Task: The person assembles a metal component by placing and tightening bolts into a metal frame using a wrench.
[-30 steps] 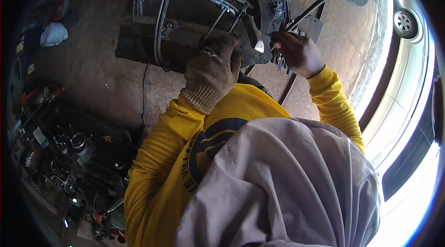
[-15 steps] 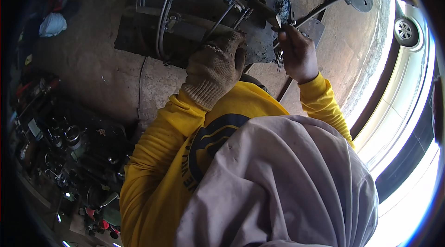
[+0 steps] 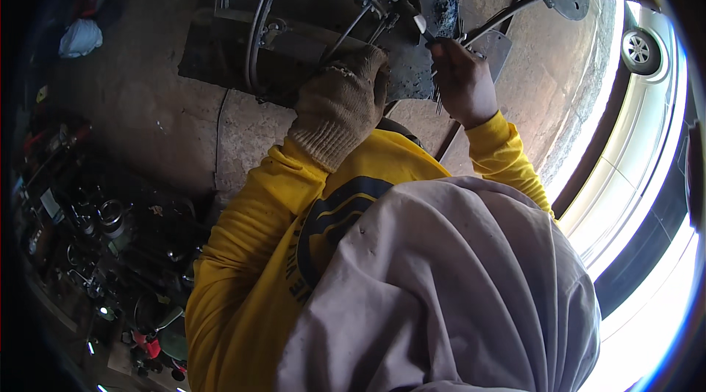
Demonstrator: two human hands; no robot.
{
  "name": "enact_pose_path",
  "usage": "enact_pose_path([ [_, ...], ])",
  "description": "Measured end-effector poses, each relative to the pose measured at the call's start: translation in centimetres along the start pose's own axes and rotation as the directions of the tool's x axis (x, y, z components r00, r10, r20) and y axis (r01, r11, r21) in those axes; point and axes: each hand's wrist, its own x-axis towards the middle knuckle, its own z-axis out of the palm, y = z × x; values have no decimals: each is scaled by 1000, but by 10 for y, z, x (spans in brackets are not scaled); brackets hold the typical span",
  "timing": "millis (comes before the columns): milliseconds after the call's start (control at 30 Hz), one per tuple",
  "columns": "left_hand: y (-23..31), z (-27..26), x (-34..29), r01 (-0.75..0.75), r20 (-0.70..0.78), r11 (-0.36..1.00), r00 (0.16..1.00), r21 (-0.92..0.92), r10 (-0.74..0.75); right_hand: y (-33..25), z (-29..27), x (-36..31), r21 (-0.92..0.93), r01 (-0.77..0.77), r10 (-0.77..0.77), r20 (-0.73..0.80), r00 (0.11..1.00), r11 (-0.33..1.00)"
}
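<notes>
My left hand (image 3: 342,94), in a brown knit glove, is closed at the near side of a bent metal-rod frame (image 3: 259,28). What it grips, if anything, is hidden behind the fingers. My right hand (image 3: 463,83) is bare and closed round a slim tool with a pale flat tip (image 3: 420,23). That tip is over the dark, pitted metal plate (image 3: 412,72), close to the frame's right end; whether it touches the plate I cannot tell. Several thin rods (image 3: 439,101) stick out past the plate's near edge, just left of my right hand.
A thick cable (image 3: 515,11) arches in from the upper right. Metal parts and tools crowd the lower left around a clamp-like ring (image 3: 112,217). A white bundle (image 3: 81,38) lies on the floor at far left. Beyond the right edge stands a pale car (image 3: 632,164).
My right hand has shifted slightly left, and the tool in it has turned, its pale tip moving up and left. My left hand stays nearly where it was.
</notes>
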Motion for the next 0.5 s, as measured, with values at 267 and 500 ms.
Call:
enact_pose_path([
  [267,-2,4,0,-19,-57,1000,998,20,20,-5,-1,-4,167,-87,94,-36,995,982],
  [500,-1,2,-1,-9,-25,999,1000,45,10,-2,-12,29,-12,-24,23,-57,998,1000],
])
